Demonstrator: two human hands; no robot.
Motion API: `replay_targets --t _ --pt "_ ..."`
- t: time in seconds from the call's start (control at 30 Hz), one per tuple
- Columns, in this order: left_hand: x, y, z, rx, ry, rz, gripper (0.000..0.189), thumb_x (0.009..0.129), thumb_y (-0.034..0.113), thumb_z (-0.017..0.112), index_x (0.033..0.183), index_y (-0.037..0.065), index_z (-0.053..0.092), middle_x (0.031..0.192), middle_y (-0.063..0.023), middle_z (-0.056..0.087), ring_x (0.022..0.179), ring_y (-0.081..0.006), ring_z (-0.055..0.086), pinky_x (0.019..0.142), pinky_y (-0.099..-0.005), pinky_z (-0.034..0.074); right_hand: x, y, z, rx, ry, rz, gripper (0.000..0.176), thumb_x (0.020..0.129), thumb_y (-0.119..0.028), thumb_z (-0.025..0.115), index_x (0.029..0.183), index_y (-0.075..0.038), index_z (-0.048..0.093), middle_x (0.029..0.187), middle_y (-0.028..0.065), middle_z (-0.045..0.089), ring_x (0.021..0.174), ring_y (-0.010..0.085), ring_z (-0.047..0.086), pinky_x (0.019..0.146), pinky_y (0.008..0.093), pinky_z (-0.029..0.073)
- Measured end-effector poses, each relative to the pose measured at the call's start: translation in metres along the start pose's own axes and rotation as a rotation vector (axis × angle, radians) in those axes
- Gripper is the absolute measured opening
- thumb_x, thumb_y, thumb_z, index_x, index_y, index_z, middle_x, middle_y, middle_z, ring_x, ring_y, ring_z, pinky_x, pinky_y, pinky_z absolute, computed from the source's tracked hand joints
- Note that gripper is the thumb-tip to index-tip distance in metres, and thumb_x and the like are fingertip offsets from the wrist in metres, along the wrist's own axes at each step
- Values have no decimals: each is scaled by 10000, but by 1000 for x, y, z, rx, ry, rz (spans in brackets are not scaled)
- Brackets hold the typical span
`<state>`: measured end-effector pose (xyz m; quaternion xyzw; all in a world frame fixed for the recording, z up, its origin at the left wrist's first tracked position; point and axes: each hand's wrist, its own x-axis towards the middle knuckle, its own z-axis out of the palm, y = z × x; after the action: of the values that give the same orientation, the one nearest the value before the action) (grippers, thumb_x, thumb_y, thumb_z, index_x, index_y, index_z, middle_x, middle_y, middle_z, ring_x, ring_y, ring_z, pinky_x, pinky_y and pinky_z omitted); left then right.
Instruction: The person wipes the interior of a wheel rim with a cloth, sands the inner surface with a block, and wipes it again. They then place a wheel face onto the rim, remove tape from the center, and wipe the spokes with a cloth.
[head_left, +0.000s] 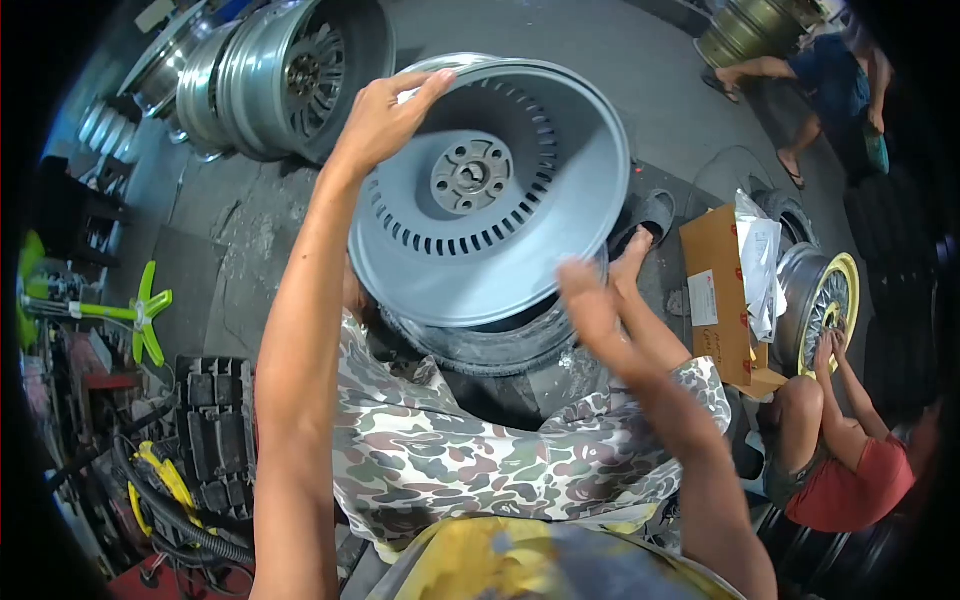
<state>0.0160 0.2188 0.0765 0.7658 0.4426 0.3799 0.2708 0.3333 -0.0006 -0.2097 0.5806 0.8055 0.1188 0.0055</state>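
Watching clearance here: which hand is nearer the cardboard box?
Right. The right hand is left of the box, beside the wheel; the left hand is farther off, at its far rim.

A workshop with a grey, scuffed floor (560, 30) and pale reflected light.
Large metal wheels (250, 90) stand at the upper left; below them are a bright green stand with splayed legs (150, 312), dark clutter and a black corrugated hose (205, 540). To the right, an open cardboard box (712, 300) sits near a gold-edged wheel (835, 310), beside a seated person in red (850, 485).
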Motion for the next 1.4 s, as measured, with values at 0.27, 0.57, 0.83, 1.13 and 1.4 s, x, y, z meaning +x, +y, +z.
replay_targets --t 0.27,0.57,0.83,1.13,1.4 --pt "12 -19 -2 -64 37 11 629 952 587 660 1221 25 749 763 -9 614 757 -112 543 715 -291 463 -4 27 -20 402 262 -38 565 878 68 502 1432 -25 565 1504 165 544 1430 335 480 1234 456 342" --pt "20 -16 -13 -133 -40 -104 572 1005 509 640 1142 -36 748 884 -2 650 864 -91 540 805 -253 452 -30 -105 -38 968 248 235 489 903 133 493 1360 12 618 1398 239 607 1331 388 566 1119 470 458" --pt "14 -22 -12 -210 -81 -111 439 1025 405 652 1171 4 755 902 5 657 871 -95 550 830 -254 447 45 15 -80 900 634 943 367 1013 -17 492 1354 42 611 1349 247 637 1245 379 633 1032 388 503" --pt "-13 13 5 -331 -207 40 358 1040 215 629 1331 13 680 1454 -124 604 1375 -209 505 1181 -353 341 215 24 -176 727 1208 576 438 935 79 501 1341 -2 643 1423 207 603 1386 376 523 1192 477 382" --pt "-34 8 17 -608 -85 -190 453 1077 278 500 1314 -75 656 1326 -145 677 1209 -196 608 1090 -306 417 220 -21 -167 582 998 289 484 890 112 506 1337 -11 645 1407 188 624 1362 343 556 1173 501 407"
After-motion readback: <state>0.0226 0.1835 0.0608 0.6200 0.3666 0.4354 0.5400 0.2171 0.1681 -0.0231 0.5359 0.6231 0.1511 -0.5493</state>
